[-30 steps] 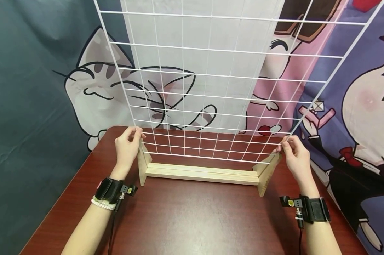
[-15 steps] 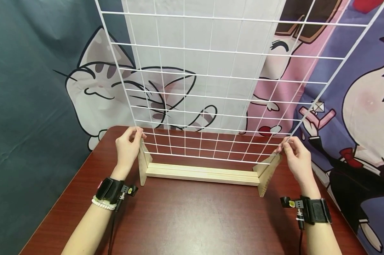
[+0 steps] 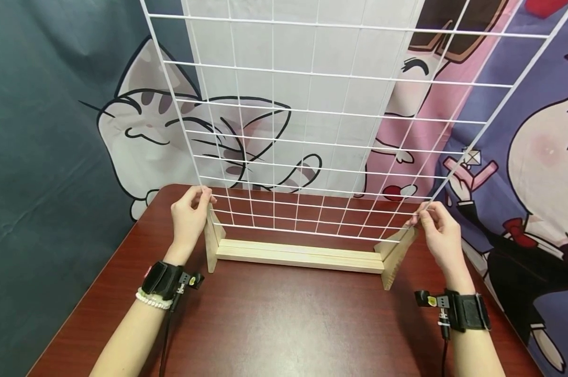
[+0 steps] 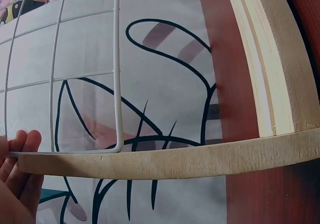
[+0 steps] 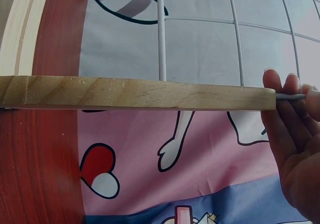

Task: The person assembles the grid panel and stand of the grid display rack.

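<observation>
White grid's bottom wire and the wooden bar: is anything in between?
No, just an open gap. Mid-span, the head view shows only red-brown table between the grid's bottom wire and the wooden bar; the left wrist view shows the gap too.

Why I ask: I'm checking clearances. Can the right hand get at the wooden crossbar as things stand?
Probably yes, once the right hand releases the white grid: the right panel stands partly between, but the wooden crossbar looks open in front.

Head view: bright, even illumination, sharp detail; diffuse glare on the desk (image 3: 284, 335), soft shadow near the right forearm (image 3: 477, 351). Wrist views: dimmer; wide-angle distortion bows the wooden side panel (image 4: 170, 163) at left wrist
</observation>
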`<action>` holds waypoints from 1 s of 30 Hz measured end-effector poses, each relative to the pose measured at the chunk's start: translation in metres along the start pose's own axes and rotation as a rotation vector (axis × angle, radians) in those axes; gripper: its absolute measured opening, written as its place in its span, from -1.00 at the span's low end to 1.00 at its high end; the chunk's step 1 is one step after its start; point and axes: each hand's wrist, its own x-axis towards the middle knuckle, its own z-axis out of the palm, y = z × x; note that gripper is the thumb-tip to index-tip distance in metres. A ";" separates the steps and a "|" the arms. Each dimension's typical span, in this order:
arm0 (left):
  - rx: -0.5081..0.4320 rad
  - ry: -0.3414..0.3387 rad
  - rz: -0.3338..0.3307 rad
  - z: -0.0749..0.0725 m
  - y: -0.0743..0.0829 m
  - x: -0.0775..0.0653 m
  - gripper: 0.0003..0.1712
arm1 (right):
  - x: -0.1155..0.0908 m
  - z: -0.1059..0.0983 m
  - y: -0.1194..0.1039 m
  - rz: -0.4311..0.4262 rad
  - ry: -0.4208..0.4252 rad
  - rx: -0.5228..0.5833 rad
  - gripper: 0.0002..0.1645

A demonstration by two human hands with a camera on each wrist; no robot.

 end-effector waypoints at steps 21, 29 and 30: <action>0.029 0.024 0.001 0.002 -0.001 0.000 -0.76 | -0.001 0.000 0.000 0.029 0.003 -0.004 -0.82; 0.010 0.028 0.021 0.003 -0.003 0.001 -0.78 | 0.001 0.001 0.000 0.009 0.004 0.090 -0.84; 0.008 0.030 0.020 0.003 -0.003 0.001 -0.77 | 0.001 0.001 0.000 0.006 0.006 0.091 -0.84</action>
